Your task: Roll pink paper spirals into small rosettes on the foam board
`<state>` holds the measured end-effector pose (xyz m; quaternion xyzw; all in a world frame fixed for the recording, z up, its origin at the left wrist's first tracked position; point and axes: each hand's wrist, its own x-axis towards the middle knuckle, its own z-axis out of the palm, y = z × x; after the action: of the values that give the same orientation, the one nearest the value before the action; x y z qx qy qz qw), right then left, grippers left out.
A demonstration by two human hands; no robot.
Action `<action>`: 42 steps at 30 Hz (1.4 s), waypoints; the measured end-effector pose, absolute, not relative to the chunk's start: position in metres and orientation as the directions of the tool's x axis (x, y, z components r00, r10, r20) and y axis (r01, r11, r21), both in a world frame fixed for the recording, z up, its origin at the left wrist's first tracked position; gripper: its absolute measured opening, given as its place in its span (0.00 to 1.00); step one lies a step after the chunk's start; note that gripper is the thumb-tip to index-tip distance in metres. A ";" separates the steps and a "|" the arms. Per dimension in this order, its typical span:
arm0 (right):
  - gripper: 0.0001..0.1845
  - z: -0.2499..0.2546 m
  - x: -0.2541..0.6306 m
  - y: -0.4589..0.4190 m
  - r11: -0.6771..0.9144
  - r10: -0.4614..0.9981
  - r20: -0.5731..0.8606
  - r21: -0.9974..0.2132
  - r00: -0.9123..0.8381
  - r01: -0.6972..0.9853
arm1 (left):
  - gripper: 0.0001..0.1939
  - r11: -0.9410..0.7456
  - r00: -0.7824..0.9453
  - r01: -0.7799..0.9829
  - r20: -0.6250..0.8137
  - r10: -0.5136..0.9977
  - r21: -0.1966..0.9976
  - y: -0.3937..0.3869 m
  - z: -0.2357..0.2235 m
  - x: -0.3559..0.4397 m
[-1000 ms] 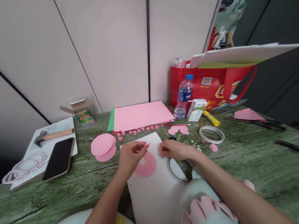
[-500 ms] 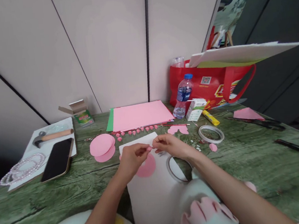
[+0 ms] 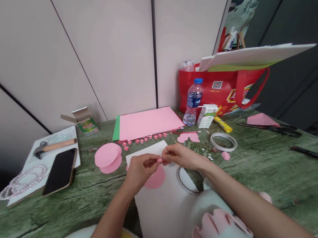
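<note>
Between the fingertips of both hands is a small pink paper roll (image 3: 160, 160), pinched from either side. My left hand (image 3: 142, 170) is closed on its left end; my right hand (image 3: 182, 156) is closed at its right side, partly hiding it. Below them lies a white sheet (image 3: 164, 211) bearing a pink paper disc (image 3: 155, 178), partly covered by my left hand. A roll of tape (image 3: 187, 185) rests on the sheet's right side under my right wrist. Several small pink paper rolls (image 3: 141, 140) stand in a row beyond the sheet.
Pink paper circles (image 3: 107, 155) lie left, near a phone (image 3: 61, 170), hammer (image 3: 53, 146) and bead string (image 3: 24, 182). Pink sheets (image 3: 150, 122) lie behind. To the right are a bottle (image 3: 194, 101), red bag (image 3: 224, 87), glue stick (image 3: 222, 124), white tape roll (image 3: 223, 142) and scissors (image 3: 283, 130).
My right hand has come left and up from beside the sheet to meet my left hand at the small pink paper roll. The whole view has shifted slightly.
</note>
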<state>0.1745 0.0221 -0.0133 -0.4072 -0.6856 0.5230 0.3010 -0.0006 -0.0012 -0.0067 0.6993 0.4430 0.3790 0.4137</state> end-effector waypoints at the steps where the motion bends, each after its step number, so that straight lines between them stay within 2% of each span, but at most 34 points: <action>1: 0.11 -0.013 0.175 0.022 0.123 0.874 -0.013 -0.961 -0.486 0.246 | 0.08 -0.271 0.328 0.309 0.166 0.930 0.912 -0.001 -0.007 -0.001; 6: 0.10 -0.014 0.175 0.022 0.116 0.878 -0.021 -0.960 -0.478 0.254 | 0.09 -0.280 0.356 0.306 0.163 0.920 0.910 -0.001 -0.009 -0.001; 10: 0.12 -0.012 0.174 0.021 0.127 0.890 0.007 -0.964 -0.456 0.233 | 0.09 -0.218 0.339 0.274 0.118 0.934 0.937 -0.002 -0.006 -0.001; 16: 0.12 -0.012 0.175 0.024 0.142 0.918 0.094 -0.985 -0.385 0.099 | 0.12 -0.075 0.254 0.084 0.051 0.966 0.994 -0.002 0.001 -0.003; 20: 0.06 -0.012 0.178 0.028 0.365 0.921 0.295 -0.882 -0.254 0.298 | 0.15 -0.062 0.157 0.006 0.060 0.986 0.998 0.000 0.002 -0.004; 22: 0.07 -0.009 0.178 0.027 0.393 0.919 0.340 -0.830 -0.199 0.396 | 0.15 -0.081 0.119 0.029 0.077 0.990 0.996 0.000 0.003 -0.004; 24: 0.09 -0.006 0.177 0.024 0.382 0.924 0.339 -0.821 -0.175 0.424 | 0.14 -0.110 0.092 0.065 0.103 0.990 0.992 0.000 0.003 -0.003; 31: 0.09 -0.002 0.167 0.015 0.437 0.893 0.370 -0.851 -0.257 0.291 | 0.11 -0.198 0.099 0.159 0.184 0.978 0.967 -0.001 0.004 -0.003; 42: 0.08 -0.009 0.162 0.013 0.389 0.921 0.353 -0.859 -0.167 0.332 | 0.09 -0.298 0.126 0.241 0.275 0.953 0.924 -0.007 0.003 0.001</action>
<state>0.1619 0.0129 -0.0088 -0.4512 -0.6940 0.3190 0.4615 0.0015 -0.0068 0.0033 0.6503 0.4590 0.4758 0.3743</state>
